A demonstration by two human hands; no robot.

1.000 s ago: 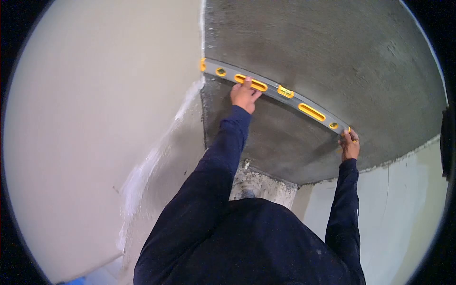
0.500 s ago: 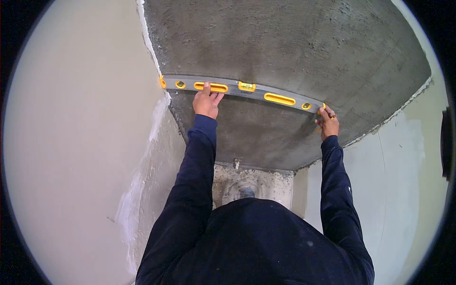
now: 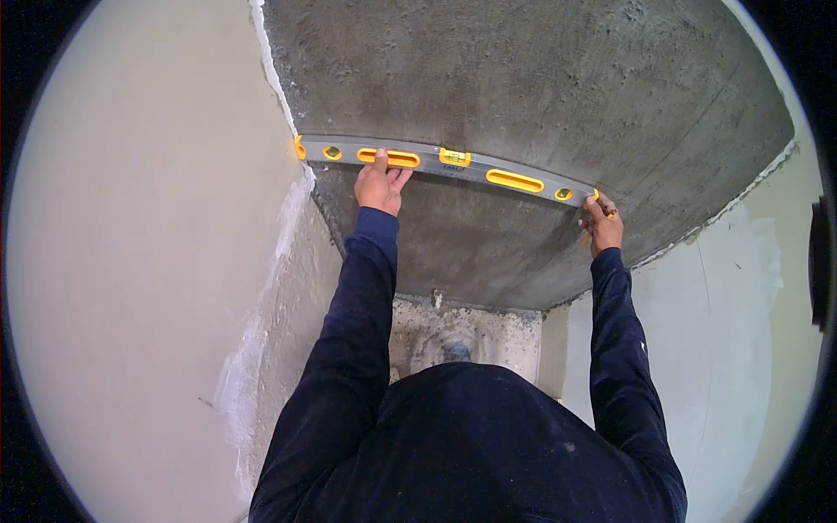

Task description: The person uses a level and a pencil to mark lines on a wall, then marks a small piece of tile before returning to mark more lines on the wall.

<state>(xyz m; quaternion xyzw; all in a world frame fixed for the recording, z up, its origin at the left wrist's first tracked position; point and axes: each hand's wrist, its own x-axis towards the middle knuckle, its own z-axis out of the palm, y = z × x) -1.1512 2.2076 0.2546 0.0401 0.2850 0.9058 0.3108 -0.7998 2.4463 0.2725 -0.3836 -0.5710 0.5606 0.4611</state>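
A long grey spirit level with yellow handle slots and vials lies flat against a rough grey cement-rendered wall. My left hand grips the level at its left handle slot. My right hand holds the level's right end, and a thin yellow pencil-like thing shows in its fingers. The level's left end touches the corner where the render meets a smooth beige wall. Both my sleeves are dark blue.
A pale plastered wall stands at the right of the grey render. Below the render, a speckled floor patch shows between my arms. White plaster streaks run down the left corner.
From one second ago the view swung so the level sits further left and nearly horizontal. In the last half second the level and both hands have hardly moved.
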